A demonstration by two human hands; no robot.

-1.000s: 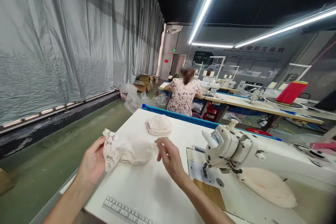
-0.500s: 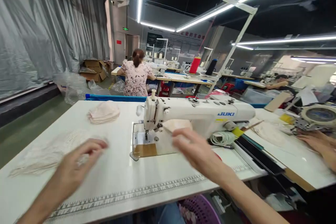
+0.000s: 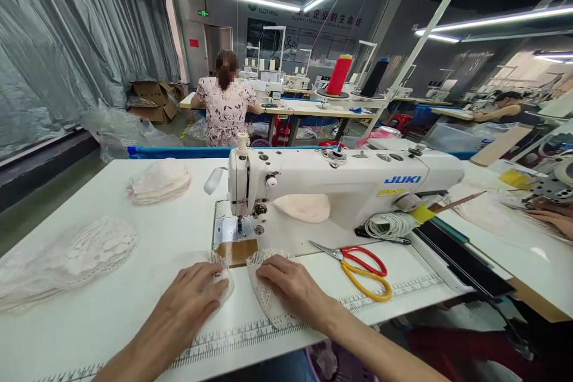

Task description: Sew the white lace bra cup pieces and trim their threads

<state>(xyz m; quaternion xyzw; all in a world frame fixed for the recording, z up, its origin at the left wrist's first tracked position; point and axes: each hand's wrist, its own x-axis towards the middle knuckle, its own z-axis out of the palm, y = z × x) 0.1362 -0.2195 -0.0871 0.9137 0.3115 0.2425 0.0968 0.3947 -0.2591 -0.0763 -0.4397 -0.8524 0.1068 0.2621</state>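
My left hand (image 3: 192, 298) rests on a sheer lace piece (image 3: 227, 279) in front of the sewing machine (image 3: 340, 182), its fingers slightly spread. Just to the right, my right hand (image 3: 290, 286) has its fingers curled onto another lace piece (image 3: 264, 298), pressed on the table by the printed ruler strip (image 3: 242, 339). Both pieces lie near the brown patch (image 3: 237, 252) below the needle. Whether the left fingers pinch the fabric is hard to tell. Red and yellow scissors (image 3: 364, 268) lie right of my right hand.
Stacks of lace pieces (image 3: 96, 250) and pale pieces (image 3: 160, 180) sit on the left. A pale piece (image 3: 307, 207) lies under the machine arm. Coiled cord (image 3: 389, 225) is at the right. A purple basket (image 3: 353, 367) stands below the edge. Other people sit at tables beyond.
Both hands have come down to the table in front of the machine, and each is now on a lace piece. The scissors now show fully. The view has shifted.
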